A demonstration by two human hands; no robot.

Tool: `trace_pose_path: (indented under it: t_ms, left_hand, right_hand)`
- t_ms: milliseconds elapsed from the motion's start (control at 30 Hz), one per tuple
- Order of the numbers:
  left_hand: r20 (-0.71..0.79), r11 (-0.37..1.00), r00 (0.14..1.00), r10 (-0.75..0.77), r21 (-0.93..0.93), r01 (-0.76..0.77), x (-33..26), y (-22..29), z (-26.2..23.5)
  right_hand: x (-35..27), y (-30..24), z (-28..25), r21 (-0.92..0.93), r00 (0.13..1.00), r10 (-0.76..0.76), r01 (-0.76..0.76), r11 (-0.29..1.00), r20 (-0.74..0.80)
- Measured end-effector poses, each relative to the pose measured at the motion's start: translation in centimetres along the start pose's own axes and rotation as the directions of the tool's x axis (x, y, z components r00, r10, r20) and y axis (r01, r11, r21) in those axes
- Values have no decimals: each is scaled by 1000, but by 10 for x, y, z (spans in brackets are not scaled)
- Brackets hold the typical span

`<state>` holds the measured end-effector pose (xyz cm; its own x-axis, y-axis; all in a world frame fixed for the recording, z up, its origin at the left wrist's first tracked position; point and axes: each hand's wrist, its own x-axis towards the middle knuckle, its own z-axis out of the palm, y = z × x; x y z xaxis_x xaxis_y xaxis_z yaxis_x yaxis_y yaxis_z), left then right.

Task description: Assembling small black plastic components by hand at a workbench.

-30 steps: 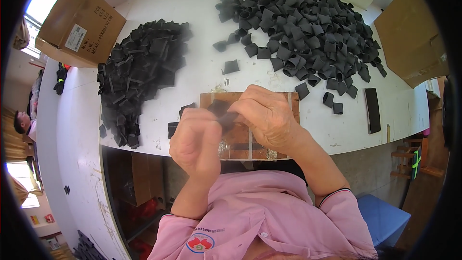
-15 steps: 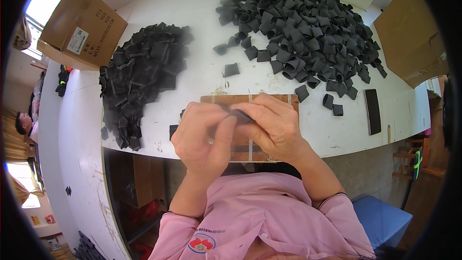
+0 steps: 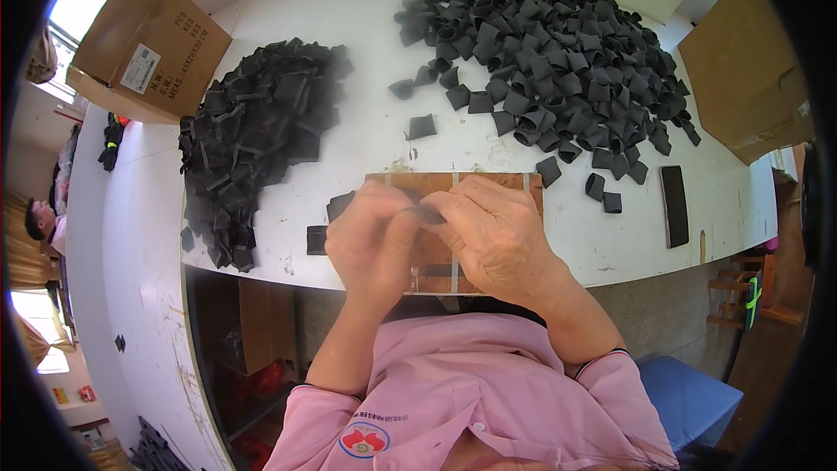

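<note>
**Small dark fabric piece, held between two hands above a wooden board; white table with two heaps of dark pieces**

At the far left, a co-worker in a pink top, partly in view. Next, a brown cardboard carton with a white label, tilted, near the back left of the white, scuffed-topped table. Just beside it, a heap of flat, black, folded-looking pieces, overlapping, running toward the table's front edge. Right of the heap, two loose black pieces, near the left hand.

Left hand: blurred, fingers curled, thumb and fingertips gripping one side of the small dark fabric piece. This piece is above the board, mostly covered by fingers; its exact shape cannot be told. Beyond it on the table, one flat, dark grey, roughly square fabric piece, lying apart. Under the hands, a flat, reddish-brown wooden board with pale strips across it, at the table's front edge.

Right hand: thumb and forefinger pinching the other side of the held piece, remaining fingers folded.

Behind and rightward, a larger heap of dark grey, open-ended fabric tubes, several strays at its near edge. Further right, a black rectangular phone, lying flat; below table level, a blue stool; last, a second brown cardboard carton.
</note>
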<state>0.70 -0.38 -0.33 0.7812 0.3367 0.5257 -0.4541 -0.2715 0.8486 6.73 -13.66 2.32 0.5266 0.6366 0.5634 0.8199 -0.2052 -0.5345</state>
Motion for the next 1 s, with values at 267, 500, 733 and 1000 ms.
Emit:
trace_pose_path:
  t_ms: [267, 500, 733, 1000]
  left_hand:
    - [-7, 954, 979, 203, 225, -196, 13, 19, -2]
    - [85, 925, 980, 177, 325, -196, 18, 25, -15]
    - [58, 987, 992, 113, 108, -118, 9, 4, -13]
    - [154, 995, 983, -97, 33, 93, 4, 10, -4]
  right_hand:
    - [-4, 0, -6, 331, 986, 158, -131, 934, -54]
    - [7, 3, 3, 143, 993, 8, 9, 990, -114]
    - [0, 3, 13, -18, 984, -59, 56, 998, -169]
    - [-16, -8, -18, 400, 952, 302, -257, 880, -53]
